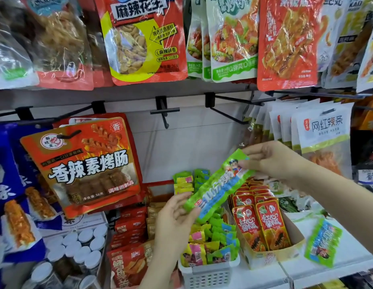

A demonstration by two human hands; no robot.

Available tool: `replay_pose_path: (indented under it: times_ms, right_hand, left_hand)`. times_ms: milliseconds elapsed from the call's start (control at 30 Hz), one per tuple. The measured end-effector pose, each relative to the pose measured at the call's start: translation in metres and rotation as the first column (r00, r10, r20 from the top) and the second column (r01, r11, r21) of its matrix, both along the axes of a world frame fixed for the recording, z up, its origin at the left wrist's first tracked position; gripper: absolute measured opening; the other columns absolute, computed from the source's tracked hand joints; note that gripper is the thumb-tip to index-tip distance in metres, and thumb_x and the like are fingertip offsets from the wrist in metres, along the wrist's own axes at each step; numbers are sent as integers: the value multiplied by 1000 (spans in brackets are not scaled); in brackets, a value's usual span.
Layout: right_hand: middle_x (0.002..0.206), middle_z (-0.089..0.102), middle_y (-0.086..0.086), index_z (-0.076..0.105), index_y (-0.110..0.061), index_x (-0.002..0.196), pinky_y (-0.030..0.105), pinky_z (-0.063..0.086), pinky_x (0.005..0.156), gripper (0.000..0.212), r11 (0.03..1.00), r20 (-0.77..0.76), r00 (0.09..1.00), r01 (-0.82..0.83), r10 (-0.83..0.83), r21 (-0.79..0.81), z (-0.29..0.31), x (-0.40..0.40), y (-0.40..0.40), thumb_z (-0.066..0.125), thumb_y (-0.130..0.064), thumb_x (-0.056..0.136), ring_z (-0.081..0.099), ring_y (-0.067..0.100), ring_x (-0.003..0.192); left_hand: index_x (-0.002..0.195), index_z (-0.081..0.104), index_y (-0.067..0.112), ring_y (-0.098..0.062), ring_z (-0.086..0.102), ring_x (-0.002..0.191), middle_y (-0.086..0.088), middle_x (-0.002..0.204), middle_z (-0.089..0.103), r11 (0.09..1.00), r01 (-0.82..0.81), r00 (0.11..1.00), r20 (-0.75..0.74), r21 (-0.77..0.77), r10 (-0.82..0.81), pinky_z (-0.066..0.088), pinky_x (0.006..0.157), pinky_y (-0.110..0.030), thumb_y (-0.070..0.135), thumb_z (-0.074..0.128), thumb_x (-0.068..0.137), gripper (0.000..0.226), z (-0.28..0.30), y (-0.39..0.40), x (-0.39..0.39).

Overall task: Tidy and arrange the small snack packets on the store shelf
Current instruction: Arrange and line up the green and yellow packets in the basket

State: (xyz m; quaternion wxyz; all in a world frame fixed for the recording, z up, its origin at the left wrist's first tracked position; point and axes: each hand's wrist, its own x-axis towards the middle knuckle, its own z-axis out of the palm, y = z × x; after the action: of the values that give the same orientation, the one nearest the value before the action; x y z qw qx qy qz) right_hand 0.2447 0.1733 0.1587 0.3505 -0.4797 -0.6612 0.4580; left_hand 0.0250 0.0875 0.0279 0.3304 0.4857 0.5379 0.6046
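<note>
Green-and-blue long plastic snack packet [217,184] held slantwise in the air above the shelf, between both hands. Upper end pinched by the right hand [271,161], thumb and forefinger closed on the packet's top corner. Lower end gripped by the left hand [177,217], fingers [193,212] curled under the bottom edge. Directly below, a white slotted plastic basket [208,274] crammed with small green, yellow and pink crinkle-edged packets [210,243], standing on end in untidy rows. Just right of the basket, a tan cardboard display box [271,257] holding upright red papaya-printed packets [262,226], touching one another in neat files. Farther right, a second green-and-blue long packet [322,243] lying flat and tilted on the white shelf [348,255], apart from the box. Left of the basket, red flat packets [129,226] stacked in a row, and beyond those, clear jars with white round lids [77,249]. Hanging from black metal pegs [164,113] on the back panel: a large red-and-orange pouch with white lettering [83,163] at left, white pouches with a green band [323,132] at right, further red and green pouches along the row above.
</note>
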Motion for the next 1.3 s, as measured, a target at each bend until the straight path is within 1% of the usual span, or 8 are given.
replay_pose_path:
  times_ms: [133, 300, 500, 600, 733, 900, 1067, 1300]
  right_hand:
    - [71, 68, -15, 66, -18, 104, 5, 44, 46, 22, 919, -33, 963, 265, -267, 293, -9, 4, 8, 73, -9, 85, 62, -11, 53]
    - [89, 65, -6, 67, -1, 118, -2, 40, 47, 32, 800, -72, 916, 380, -394, 464, -34, 7, 23, 71, -5, 86, 54, -26, 57]
    - [83, 65, -16, 70, -7, 114, -3, 43, 58, 27, 778, -105, 914, 390, -392, 492, -46, 1, 34, 71, -10, 87, 57, -26, 69]
    - [91, 70, -10, 71, -12, 113, 2, 49, 71, 26, 784, -85, 924, 362, -372, 504, -45, -4, 36, 72, -14, 87, 60, -23, 77]
    - [93, 73, -7, 71, -12, 113, 36, 59, 85, 25, 838, -106, 946, 320, -305, 442, -42, -15, 35, 70, -10, 88, 70, 0, 87]
    - [81, 66, -25, 75, -8, 106, -9, 37, 68, 22, 805, 43, 956, 221, -291, 551, -50, -38, 38, 75, -6, 83, 53, -29, 69]
    - [102, 76, 5, 77, -16, 105, 11, 40, 85, 21, 797, 347, 888, 35, -302, 603, -58, -62, 48, 75, -13, 84, 69, 16, 96]
    - [116, 71, 8, 71, -15, 117, 23, 47, 90, 37, 944, 618, 766, -46, -175, 325, -88, -91, 71, 78, -24, 82, 65, 19, 107]
  left_hand:
    - [119, 64, 18, 1, 65, 82, 4, 103, 68, 999, -32, 949, -315, 1, 31, 54, 72, -19, 3, 69, 87, 36, 5, 34, -10]
    - [130, 59, 10, -24, 53, 122, -8, 128, 59, 999, 4, 603, -797, 48, 36, 34, 106, -28, 24, 64, 93, 39, 19, 90, -25]
    - [144, 43, 13, -28, 37, 139, -11, 149, 45, 971, 24, 293, -927, -236, -233, 27, 116, -39, 63, 47, 93, 72, 10, 134, -15]
    - [137, 51, 15, -28, 36, 138, -11, 144, 51, 965, 25, 356, -900, -260, -252, 28, 115, -41, 66, 42, 93, 68, -5, 129, -16]
    - [125, 59, 25, -21, 27, 142, -3, 140, 56, 967, 53, 414, -876, -248, -247, 26, 114, -39, 67, 40, 93, 56, -17, 114, -25]
    - [124, 62, 29, -18, 25, 138, 0, 133, 61, 966, 78, 454, -853, -248, -256, 26, 113, -36, 62, 45, 94, 48, -19, 104, -30]
    - [121, 64, 29, -20, 30, 133, 1, 127, 64, 971, 91, 458, -856, -223, -239, 30, 110, -34, 61, 50, 92, 46, -21, 103, -30]
    - [124, 63, 30, -17, 27, 135, 5, 132, 60, 967, 95, 476, -842, -238, -254, 27, 112, -35, 62, 50, 92, 47, -24, 103, -32]
